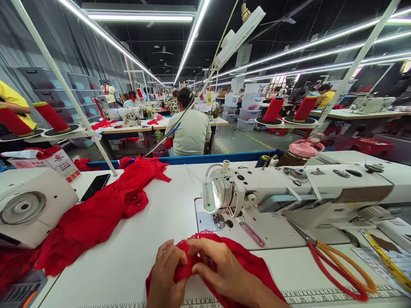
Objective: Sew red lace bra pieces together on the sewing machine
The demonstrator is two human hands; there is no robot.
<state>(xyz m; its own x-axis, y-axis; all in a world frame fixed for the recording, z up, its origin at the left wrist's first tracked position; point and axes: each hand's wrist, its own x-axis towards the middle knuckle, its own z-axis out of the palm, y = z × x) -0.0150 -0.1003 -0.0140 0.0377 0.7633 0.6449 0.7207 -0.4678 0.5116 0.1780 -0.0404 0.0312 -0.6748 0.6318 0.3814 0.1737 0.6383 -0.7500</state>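
Bare surface [167, 214] open through the middle toward the far edge. Blocked left by heaped red fabric [96, 214], right by sewing machine [289, 192] and scissors [337, 265].

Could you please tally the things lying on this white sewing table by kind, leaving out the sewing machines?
Red fabric pieces: 2, one held in the left hand and right hand at, one pile
Scissors: 1
Phone: 1
Total: 4
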